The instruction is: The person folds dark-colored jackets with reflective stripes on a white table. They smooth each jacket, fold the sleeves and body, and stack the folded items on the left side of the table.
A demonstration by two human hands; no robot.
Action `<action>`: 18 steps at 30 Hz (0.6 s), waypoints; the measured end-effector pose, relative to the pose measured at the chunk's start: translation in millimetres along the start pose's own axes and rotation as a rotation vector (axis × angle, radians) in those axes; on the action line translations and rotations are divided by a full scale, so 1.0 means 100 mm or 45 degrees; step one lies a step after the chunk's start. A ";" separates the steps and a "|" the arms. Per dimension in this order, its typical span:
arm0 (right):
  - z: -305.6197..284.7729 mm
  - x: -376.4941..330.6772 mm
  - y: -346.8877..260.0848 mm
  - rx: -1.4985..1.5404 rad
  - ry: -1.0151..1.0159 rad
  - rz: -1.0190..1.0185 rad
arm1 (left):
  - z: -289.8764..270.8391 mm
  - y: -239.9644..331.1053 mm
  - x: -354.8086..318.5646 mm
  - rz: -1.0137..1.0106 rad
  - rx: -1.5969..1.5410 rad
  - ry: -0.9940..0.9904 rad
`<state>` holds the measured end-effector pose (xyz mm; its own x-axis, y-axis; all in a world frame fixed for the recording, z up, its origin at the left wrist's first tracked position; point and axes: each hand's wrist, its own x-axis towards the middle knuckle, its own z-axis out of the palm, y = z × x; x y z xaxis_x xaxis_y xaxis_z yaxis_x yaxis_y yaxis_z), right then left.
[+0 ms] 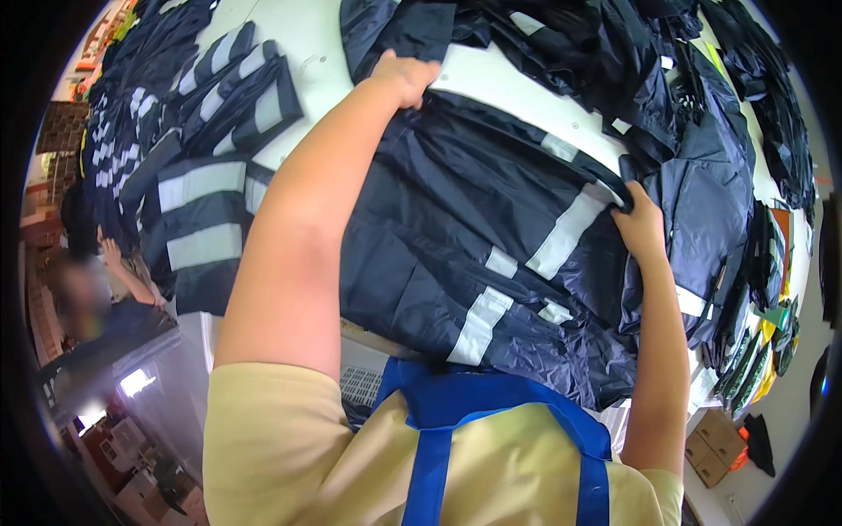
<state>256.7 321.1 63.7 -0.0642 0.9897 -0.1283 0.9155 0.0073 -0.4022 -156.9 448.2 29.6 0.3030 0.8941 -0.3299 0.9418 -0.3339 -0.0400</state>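
A dark navy garment (456,219) with silver reflective strips lies spread on the white table in front of me. Whether it is a jacket or trousers, I cannot tell. At its far left corner my left hand (405,79) is closed on the fabric, arm stretched well forward. My right hand (642,223) grips the right edge, just beside a wide reflective strip (570,232). Some fingertips of both hands are hidden by the cloth. The near part of the garment is wrinkled and reaches the table edge by my blue apron (491,394).
More dark garments with reflective strips lie left (206,210), at the far side (570,53) and right (706,167). White table surface (307,70) shows between them. Another person (123,272) is at the far left. Cardboard boxes (715,447) stand low on the right.
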 end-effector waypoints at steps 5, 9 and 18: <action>-0.03 -1.15 -0.12 -0.100 0.488 -0.569 | -0.05 -0.01 -1.17 0.288 -0.098 0.908; 0.10 -2.05 -0.17 -0.084 0.318 -0.838 | 0.42 0.15 -2.45 0.187 -0.057 0.869; 0.57 -2.52 -0.16 -0.051 -0.072 -0.948 | 0.20 0.64 -3.00 -0.284 -0.505 0.032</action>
<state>235.4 63.1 51.1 -0.6919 0.7123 0.1180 0.6359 0.6786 -0.3675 -191.0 152.6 106.8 0.0852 0.9397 -0.3313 0.9660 0.0035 0.2584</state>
